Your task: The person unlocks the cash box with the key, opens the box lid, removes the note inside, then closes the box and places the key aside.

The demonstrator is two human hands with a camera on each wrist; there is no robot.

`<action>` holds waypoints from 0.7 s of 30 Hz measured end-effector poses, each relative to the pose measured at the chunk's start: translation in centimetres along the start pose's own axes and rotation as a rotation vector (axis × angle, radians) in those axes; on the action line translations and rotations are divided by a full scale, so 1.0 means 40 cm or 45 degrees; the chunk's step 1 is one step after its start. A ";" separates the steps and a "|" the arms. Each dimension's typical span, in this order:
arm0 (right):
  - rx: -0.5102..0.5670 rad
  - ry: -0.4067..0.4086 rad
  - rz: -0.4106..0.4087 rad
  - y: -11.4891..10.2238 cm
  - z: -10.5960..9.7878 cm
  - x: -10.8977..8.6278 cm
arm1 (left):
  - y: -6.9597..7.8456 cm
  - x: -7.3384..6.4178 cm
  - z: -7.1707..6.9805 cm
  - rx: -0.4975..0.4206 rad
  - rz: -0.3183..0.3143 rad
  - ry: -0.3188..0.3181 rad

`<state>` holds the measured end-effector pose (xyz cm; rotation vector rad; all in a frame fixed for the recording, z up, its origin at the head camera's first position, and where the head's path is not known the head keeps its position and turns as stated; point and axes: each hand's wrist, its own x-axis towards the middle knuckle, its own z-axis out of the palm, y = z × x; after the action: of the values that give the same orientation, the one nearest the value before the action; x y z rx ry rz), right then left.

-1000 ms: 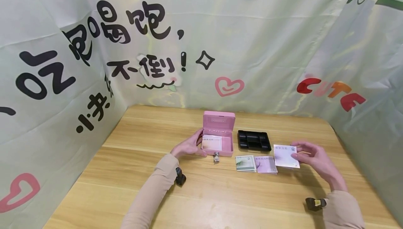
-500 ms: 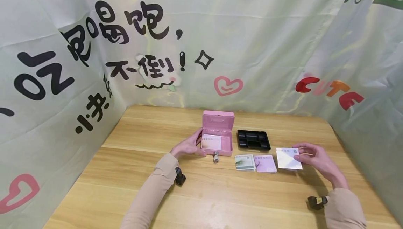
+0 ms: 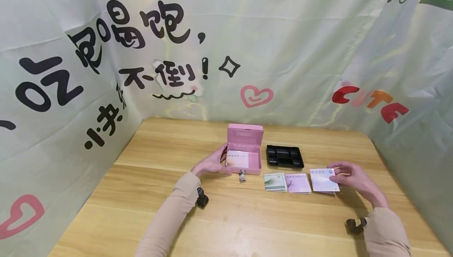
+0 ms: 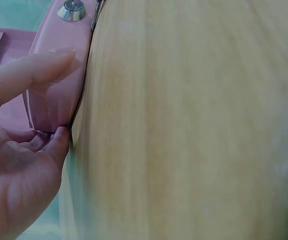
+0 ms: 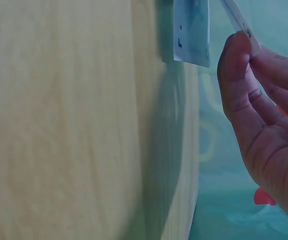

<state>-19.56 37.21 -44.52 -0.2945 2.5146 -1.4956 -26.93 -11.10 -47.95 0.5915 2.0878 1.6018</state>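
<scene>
My left hand (image 3: pixel 212 162) grips the left end of an open pink cash box (image 3: pixel 254 171). In the left wrist view its thumb (image 4: pixel 39 70) lies along the box's front, below the lock, and the fingers bend round the side. Pale banknotes (image 3: pixel 238 160) lie inside the box. With thumb and fingers my right hand (image 3: pixel 354 178) pinches the right edge of a folded, pale lilac banknote (image 3: pixel 323 180). In the right wrist view one leaf (image 5: pixel 191 35) of it hangs apart from the pinched edge. Left of it lie a purple banknote (image 3: pixel 298 183) and a green banknote (image 3: pixel 275 182).
A black compartment tray (image 3: pixel 284 156) lies right of the box. Keys (image 3: pixel 242 177) hang from the box's front lock. The wooden table (image 3: pixel 226 217) meets a printed fabric curtain (image 3: pixel 301 52) at its back and sides.
My right hand has lowered the lilac banknote and shifted it slightly right, toward the table. The left hand stays on the cash box.
</scene>
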 end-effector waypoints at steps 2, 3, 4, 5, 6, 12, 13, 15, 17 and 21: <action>0.002 -0.008 0.013 0.001 0.000 0.003 | 0.001 0.002 0.001 -0.008 -0.003 -0.001; 0.002 -0.014 0.015 0.002 0.000 0.005 | 0.002 0.002 0.002 -0.013 -0.004 -0.003; 0.005 -0.019 0.017 0.003 0.001 0.006 | 0.003 0.002 0.002 -0.016 -0.007 -0.004; 0.006 -0.028 0.016 0.005 0.001 0.008 | 0.005 0.001 0.003 -0.021 -0.007 -0.005; 0.011 -0.034 0.016 0.007 0.002 0.010 | 0.005 0.001 0.003 -0.022 0.001 -0.005; 0.002 -0.057 0.025 0.018 0.005 0.018 | 0.006 0.002 0.004 0.036 0.053 0.009; -0.006 -0.058 0.031 0.019 0.005 0.019 | 0.005 0.002 0.004 0.047 0.054 0.014; -0.023 -0.057 0.049 0.020 0.006 0.021 | 0.005 0.004 0.005 0.057 0.064 0.024; -0.035 -0.058 0.067 0.019 0.006 0.022 | 0.007 0.004 0.006 0.056 0.068 0.033; -0.046 -0.066 0.087 0.018 0.006 0.024 | 0.009 0.003 0.007 0.055 0.085 0.039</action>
<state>-20.46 37.07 -45.33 -0.2476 2.4873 -1.4006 -26.85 -10.71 -47.69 0.6613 2.1505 1.6153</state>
